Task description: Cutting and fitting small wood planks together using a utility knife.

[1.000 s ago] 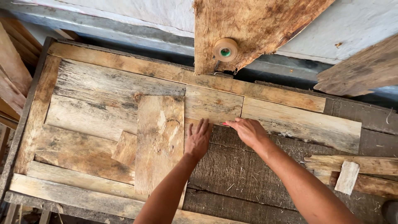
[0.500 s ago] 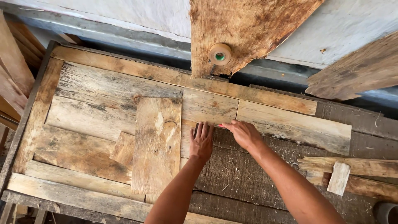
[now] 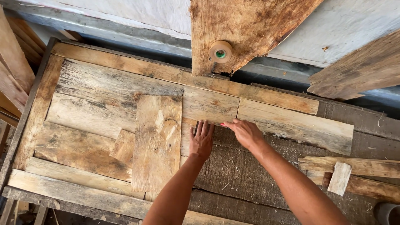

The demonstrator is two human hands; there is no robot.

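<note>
Weathered wooden boards lie fitted together flat inside a dark frame (image 3: 29,112). My left hand (image 3: 202,139) rests flat, fingers together, just below a short pale board (image 3: 210,104) in the middle. My right hand (image 3: 245,132) touches the lower edge where that short board meets a longer plank (image 3: 300,123) to its right. An upright rectangular board (image 3: 157,141) lies just left of my left hand. Neither hand grips anything.
A roll of brown tape (image 3: 220,51) sits on a big ragged wood sheet (image 3: 246,29) leaning at the top. Loose planks (image 3: 358,166) and a small block (image 3: 339,178) lie at the right. More boards (image 3: 12,66) lean at the left. Dark coarse surface (image 3: 237,175) shows below the hands.
Both hands have shifted slightly up toward the short board's lower edge. The view has moved a little; the boards look the same.
</note>
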